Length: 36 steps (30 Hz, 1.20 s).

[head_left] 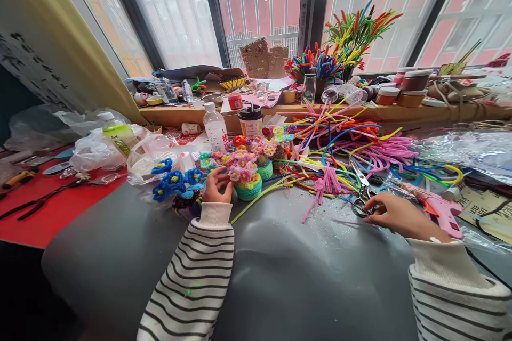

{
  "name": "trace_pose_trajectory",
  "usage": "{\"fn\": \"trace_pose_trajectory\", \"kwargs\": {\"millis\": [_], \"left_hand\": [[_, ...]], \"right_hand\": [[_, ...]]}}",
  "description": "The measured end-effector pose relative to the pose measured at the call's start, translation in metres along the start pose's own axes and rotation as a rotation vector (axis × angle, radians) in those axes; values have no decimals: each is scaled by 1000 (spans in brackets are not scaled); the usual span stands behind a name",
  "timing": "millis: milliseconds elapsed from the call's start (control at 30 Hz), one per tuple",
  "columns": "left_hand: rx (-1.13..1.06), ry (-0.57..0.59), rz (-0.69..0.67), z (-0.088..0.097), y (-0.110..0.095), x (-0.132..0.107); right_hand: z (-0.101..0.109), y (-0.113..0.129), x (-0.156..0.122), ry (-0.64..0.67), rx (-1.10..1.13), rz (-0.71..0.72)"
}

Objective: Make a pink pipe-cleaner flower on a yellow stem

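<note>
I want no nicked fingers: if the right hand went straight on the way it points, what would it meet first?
Most likely the scissors, at the handle end; depth leaves unclear whether the right hand touches them.

Flowerpots, pipe cleaners on grey table

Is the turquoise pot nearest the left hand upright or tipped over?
Upright: the turquoise pot sits base-down on the grey table, its pink flowers on top.
</note>
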<state>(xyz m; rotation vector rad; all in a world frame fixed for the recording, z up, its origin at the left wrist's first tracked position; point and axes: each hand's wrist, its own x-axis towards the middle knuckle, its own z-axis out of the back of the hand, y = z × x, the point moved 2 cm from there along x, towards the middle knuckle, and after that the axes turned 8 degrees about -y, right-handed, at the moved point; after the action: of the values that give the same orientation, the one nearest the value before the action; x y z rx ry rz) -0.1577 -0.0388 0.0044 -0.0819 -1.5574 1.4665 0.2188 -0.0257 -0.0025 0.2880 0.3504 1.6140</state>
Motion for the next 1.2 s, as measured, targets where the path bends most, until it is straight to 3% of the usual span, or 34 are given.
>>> {"fn": "trace_pose_trajectory", "kwargs": {"millis": [100, 333, 567, 767, 967, 1200], "left_hand": [[-3, -7, 5, -2, 2, -1], [12, -16, 5, -3, 2, 0], [11, 23, -47, -5, 4, 0], [25, 68, -126, -6, 2, -1], [7, 67, -151, -7, 6, 0], [-54, 13, -158, -10, 0, -2]], "right_hand": [[5, -2, -3, 4, 25, -53], [4, 4, -7, -183, -225, -35], [1, 4, -9, -179, -255, 31], [-7, 12, -6, -308, -215, 201], [-33, 48, -12, -464, -101, 612], [-47, 64, -10, -555, -152, 643]]}}
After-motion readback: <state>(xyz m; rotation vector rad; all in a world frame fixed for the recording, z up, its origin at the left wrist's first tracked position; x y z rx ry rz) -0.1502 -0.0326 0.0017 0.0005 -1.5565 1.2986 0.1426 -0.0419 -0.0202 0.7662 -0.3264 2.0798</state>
